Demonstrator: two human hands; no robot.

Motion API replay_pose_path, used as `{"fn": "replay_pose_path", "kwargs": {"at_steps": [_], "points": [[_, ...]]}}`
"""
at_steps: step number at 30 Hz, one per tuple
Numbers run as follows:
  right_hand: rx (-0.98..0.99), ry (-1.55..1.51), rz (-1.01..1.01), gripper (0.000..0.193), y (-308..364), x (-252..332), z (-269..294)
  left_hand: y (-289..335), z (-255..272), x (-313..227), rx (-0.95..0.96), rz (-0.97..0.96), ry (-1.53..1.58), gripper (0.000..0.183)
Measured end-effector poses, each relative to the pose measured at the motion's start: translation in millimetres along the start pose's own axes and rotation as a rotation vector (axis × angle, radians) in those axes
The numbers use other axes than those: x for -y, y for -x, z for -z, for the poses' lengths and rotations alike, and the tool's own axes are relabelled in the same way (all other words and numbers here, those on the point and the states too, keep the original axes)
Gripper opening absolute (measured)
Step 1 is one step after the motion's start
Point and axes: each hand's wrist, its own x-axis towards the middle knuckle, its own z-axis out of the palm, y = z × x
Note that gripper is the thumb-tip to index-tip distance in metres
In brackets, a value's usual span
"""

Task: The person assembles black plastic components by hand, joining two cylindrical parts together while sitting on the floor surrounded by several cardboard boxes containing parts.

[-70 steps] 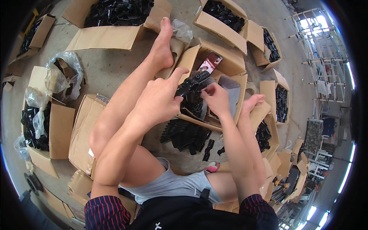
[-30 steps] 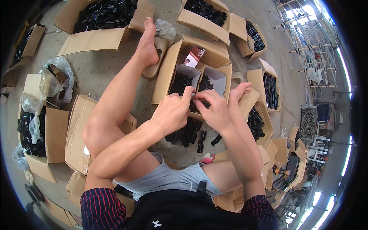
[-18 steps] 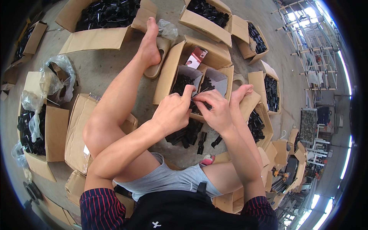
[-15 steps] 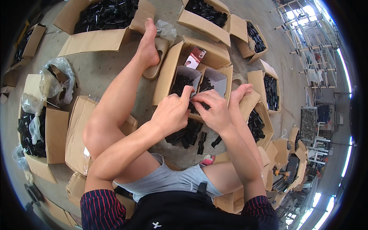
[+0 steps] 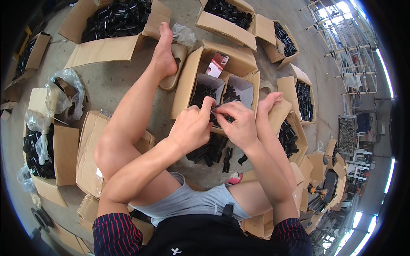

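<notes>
My left hand [image 5: 193, 128] is closed round a small black part [image 5: 213, 115], most of it hidden by the fingers. Thumb and forefinger of my right hand [image 5: 237, 123] pinch at the same part from the other side; its exact kind is too small to tell. Both hands are over the near edge of an open cardboard box [image 5: 185, 91]. Inside it, two grey-lined compartments hold small black pieces [image 5: 203, 92] on the left and more black pieces [image 5: 231, 93] on the right. A phone [image 5: 217, 64] leans at the box's far side.
Larger black plastic parts [image 5: 208, 150] lie on the floor below my hands, with one black part [image 5: 227, 159] apart. Open cartons of black parts surround me, including a big carton [image 5: 100, 54] at far left. A plastic bag [image 5: 71, 91] lies left. Metal racks [image 5: 348, 51] stand right.
My hands stay together at the same spot, with only slight finger movement. The whole view has shifted a little; the box and its contents look unchanged.
</notes>
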Motion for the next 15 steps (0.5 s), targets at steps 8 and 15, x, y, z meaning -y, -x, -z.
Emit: {"fn": "replay_pose_path", "kwargs": {"at_steps": [8, 15], "points": [[0.195, 0.003, 0.007, 0.01, -12, -8, 14, -1, -3, 0, 0.02, -0.006, 0.02, 0.052], [0.207, 0.006, 0.062, 0.012, -18, -10, 20, -3, 0, 0, 0.0, 0.021, 0.135, 0.05]]}}
